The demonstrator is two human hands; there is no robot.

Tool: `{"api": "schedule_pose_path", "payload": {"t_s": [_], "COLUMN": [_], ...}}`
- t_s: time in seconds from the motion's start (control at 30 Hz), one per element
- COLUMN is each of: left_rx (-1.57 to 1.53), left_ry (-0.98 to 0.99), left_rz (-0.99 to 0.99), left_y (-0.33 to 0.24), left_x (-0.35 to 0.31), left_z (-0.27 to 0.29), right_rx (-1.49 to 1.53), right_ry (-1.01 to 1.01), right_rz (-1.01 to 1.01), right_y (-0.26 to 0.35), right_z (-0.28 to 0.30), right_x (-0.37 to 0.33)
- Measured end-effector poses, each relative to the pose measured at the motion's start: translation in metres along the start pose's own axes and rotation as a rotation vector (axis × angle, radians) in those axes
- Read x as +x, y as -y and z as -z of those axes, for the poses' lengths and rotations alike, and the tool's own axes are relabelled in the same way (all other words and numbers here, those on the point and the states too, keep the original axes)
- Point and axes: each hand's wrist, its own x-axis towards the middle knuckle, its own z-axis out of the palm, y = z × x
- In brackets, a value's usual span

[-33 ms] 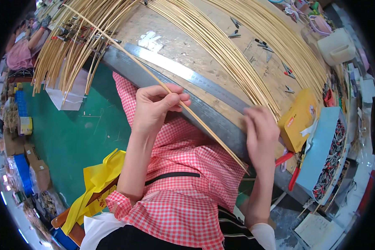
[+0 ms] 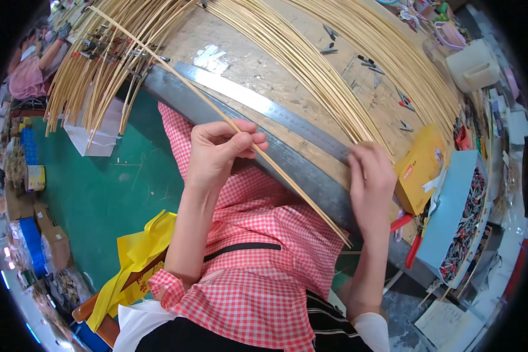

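My left hand (image 2: pixel 220 146) pinches a long, thin bamboo strip (image 2: pixel 293 183) between thumb and fingers. The strip runs aslant from the far left, across the table edge, to just above my checked apron. At the near end of a bundle of bamboo strips (image 2: pixel 311 56) is my right hand (image 2: pixel 371 182), its fingers curled with thumb close to them. Whether anything is between those fingertips is hidden. A steel ruler (image 2: pixel 287 117) lies along the table's front edge, its right end beside my right hand.
Clipped bamboo strips (image 2: pixel 91 82) overhang the table at left. Small black clips (image 2: pixel 369 63) lie between strip bundles. At right stand a yellow box (image 2: pixel 418 176), red-handled pliers (image 2: pixel 415 249) and a blue box (image 2: pixel 449 211) full of clips. Another person (image 2: pixel 29 76) sits far left.
My right hand has shifted slightly right and toward the strip ends, and looks less blurred. My left hand and its bamboo strip have stayed put.
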Motion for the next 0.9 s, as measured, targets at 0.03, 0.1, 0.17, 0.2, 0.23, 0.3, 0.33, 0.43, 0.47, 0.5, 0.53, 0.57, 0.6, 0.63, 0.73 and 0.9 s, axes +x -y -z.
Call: {"api": "schedule_pose_path", "payload": {"t_s": [0.03, 0.1, 0.17, 0.2, 0.23, 0.3, 0.33, 0.43, 0.47, 0.5, 0.53, 0.57, 0.6, 0.63, 0.73, 0.9], "left_rx": [0.024, 0.045, 0.04, 0.035, 0.03, 0.02, 0.016, 0.028, 0.036, 0.04, 0.045, 0.05, 0.054, 0.058, 0.061, 0.046], "left_ry": [-0.001, 0.003, 0.011, 0.016, 0.022, 0.027, 0.026, 0.014, 0.009, 0.007, 0.004, 0.001, 0.005, 0.007, 0.013, 0.054], "left_rz": [-0.004, -0.007, -0.005, -0.007, -0.009, -0.009, -0.007, -0.006, -0.006, 0.0, 0.004, 0.008, 0.007, 0.006, 0.001, 0.02], "left_y": [0.0, 0.0, 0.0, 0.0, 0.0, -0.001, -0.001, -0.001, -0.001, -0.001, -0.002, -0.002, -0.002, -0.002, 0.0, -0.001], "left_x": [-0.001, -0.001, 0.0, 0.0, -0.001, 0.0, 0.0, -0.001, -0.001, -0.002, -0.002, -0.002, -0.002, -0.002, -0.002, -0.002], "left_z": [-0.001, -0.001, -0.001, 0.0, 0.0, 0.0, -0.001, -0.002, -0.002, -0.003, -0.004, -0.004, -0.006, -0.006, -0.007, -0.01], "right_rx": [-0.102, -0.202, -0.295, -0.339, -0.384, -0.4, -0.408, -0.338, -0.298, -0.26, -0.221, -0.153, -0.087, -0.019, 0.169, 0.194], "right_ry": [-0.033, -0.014, 0.022, 0.046, 0.07, 0.064, 0.061, 0.017, 0.013, 0.012, 0.01, 0.008, 0.004, 0.002, -0.051, -0.125], "right_rz": [0.015, -0.009, -0.009, 0.005, 0.019, 0.015, 0.014, -0.092, -0.138, -0.186, -0.232, -0.29, -0.351, -0.41, -0.536, -0.681], "right_y": [-0.007, -0.013, -0.018, -0.021, -0.023, -0.025, -0.025, -0.022, -0.02, -0.015, -0.013, -0.013, -0.014, -0.016, -0.023, -0.054], "right_z": [-0.002, -0.006, -0.011, -0.015, -0.017, -0.019, -0.019, -0.015, -0.01, -0.002, 0.005, 0.011, 0.019, 0.027, 0.055, 0.126], "right_x": [0.011, 0.024, 0.031, 0.033, 0.034, 0.033, 0.033, 0.029, 0.027, 0.025, 0.022, 0.017, 0.01, 0.004, -0.017, -0.061]}}
